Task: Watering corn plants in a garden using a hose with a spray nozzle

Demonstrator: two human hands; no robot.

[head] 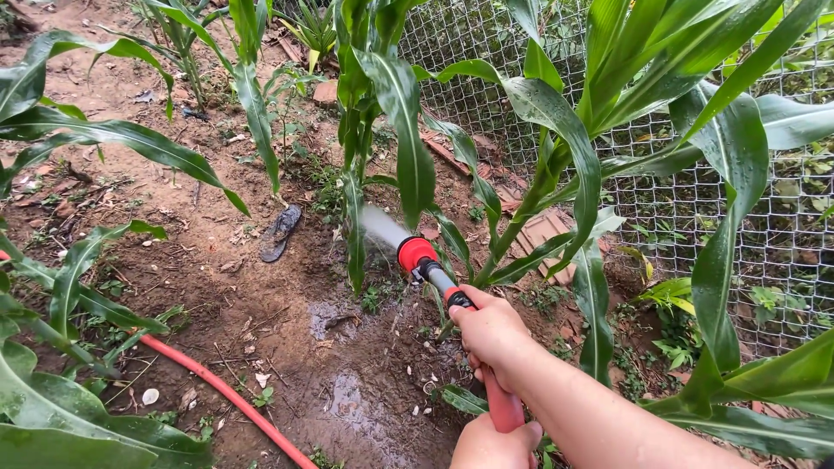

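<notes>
A red and grey spray nozzle (426, 265) points up and to the left, and a fan of water (382, 227) leaves its red head toward the base of a corn plant (356, 252). My right hand (491, 334) is closed around the nozzle's handle, with the forearm coming in from the lower right. Just below it, at the bottom edge, my left hand (493, 447) grips the red lower end of the handle (504, 408). The soil below the nozzle is wet, with small puddles (347, 404).
A red hose (217, 386) lies across the soil at lower left. Corn plants (556, 165) stand all around. A wire mesh fence (678, 200) runs along the right. A dark sandal-like object (280, 233) lies on the dirt, and a reddish board (540, 234) near the fence.
</notes>
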